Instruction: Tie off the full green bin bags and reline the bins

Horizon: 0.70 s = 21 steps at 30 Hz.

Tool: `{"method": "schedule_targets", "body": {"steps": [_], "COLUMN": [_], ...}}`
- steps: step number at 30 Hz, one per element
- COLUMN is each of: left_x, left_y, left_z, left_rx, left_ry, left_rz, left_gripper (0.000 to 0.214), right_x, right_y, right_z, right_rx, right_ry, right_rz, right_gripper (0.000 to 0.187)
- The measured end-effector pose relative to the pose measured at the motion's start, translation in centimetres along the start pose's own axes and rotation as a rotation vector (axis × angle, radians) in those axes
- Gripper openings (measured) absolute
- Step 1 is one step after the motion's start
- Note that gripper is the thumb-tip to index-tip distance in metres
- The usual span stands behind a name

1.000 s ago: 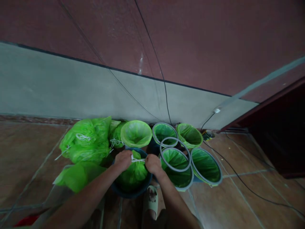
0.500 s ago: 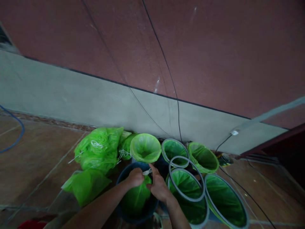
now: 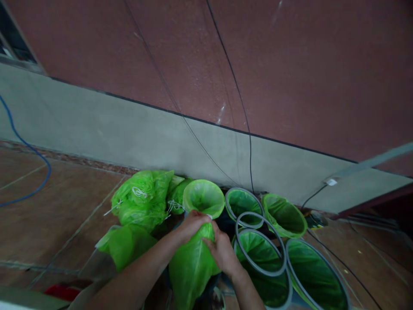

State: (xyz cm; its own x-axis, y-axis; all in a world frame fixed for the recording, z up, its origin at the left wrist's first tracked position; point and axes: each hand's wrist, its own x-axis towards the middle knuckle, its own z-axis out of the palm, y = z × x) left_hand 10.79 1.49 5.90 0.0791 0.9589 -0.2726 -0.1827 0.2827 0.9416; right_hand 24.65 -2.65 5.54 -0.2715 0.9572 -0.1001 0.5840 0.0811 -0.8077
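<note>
Both hands are closed around the gathered top of a bright green mesh bag (image 3: 190, 267), which hangs over a dark blue bucket (image 3: 211, 287) and hides most of it. My left hand (image 3: 195, 224) grips the bag's neck, with a bit of white showing beside the fingers. Lower on the right side of that neck, my right hand (image 3: 221, 249) is wrapped round the fabric, thumb across the front. Just behind the hands stands a green-lined bucket (image 3: 204, 199).
Tied green mesh bags (image 3: 142, 196) with white strings lie at left, another green bag (image 3: 132, 243) nearer. On the right stand several green-lined buckets (image 3: 318, 273); a loose grey ring (image 3: 283, 247) rests across some. A blue hose (image 3: 48, 170) and black cable (image 3: 343, 265) cross the floor beside the wall.
The green mesh bag has risen out of the dark blue bucket, drawn up by both hands. The hands have come closer together at its neck. The view has shifted slightly left.
</note>
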Motion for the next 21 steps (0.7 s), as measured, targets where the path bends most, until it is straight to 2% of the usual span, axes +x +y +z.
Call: {"method": "schedule_targets", "body": {"steps": [2,5,7,10,12,15,18,21], "left_x": [0.1,0.2,0.1,-0.3,-0.8,-1.4,-1.7,-1.6], "left_y": [1.3,2.9,3.9,5.4,6.5,7.6,8.0,7.9], "left_z": [-0.5,-1.9,-3.0,-4.8,-6.1,-7.4,-8.0,-8.1], "left_rx": [0.043,0.18,0.277,0.333,0.341,0.355,0.373,0.367], "left_ry": [-0.05,-0.039,0.06,0.295,0.448,0.632,0.685,0.641], "left_rz": [0.042,0.229,0.319,0.462,0.645,0.86,0.899,0.841], "left_gripper": [0.025,0.022,0.027,0.03,0.023,0.017,0.017,0.017], "right_x": [0.0,0.1,0.4,2.4,5.0,10.6,16.9,22.4], "right_y": [0.1,0.4,0.4,-1.2,-3.5,-8.6,-13.2,-15.3], "right_z": [-0.1,0.0,0.1,0.4,0.5,0.3,-0.2,0.7], "right_rx": [0.068,0.278,0.439,0.621,0.731,0.851,0.81,0.576], "right_ry": [0.056,0.145,0.221,0.321,0.345,0.368,0.408,0.534], "right_rz": [-0.044,-0.067,-0.032,0.05,0.072,-0.004,-0.145,-0.364], "right_gripper": [0.042,0.035,0.034,0.035,0.034,0.027,0.024,0.026]}}
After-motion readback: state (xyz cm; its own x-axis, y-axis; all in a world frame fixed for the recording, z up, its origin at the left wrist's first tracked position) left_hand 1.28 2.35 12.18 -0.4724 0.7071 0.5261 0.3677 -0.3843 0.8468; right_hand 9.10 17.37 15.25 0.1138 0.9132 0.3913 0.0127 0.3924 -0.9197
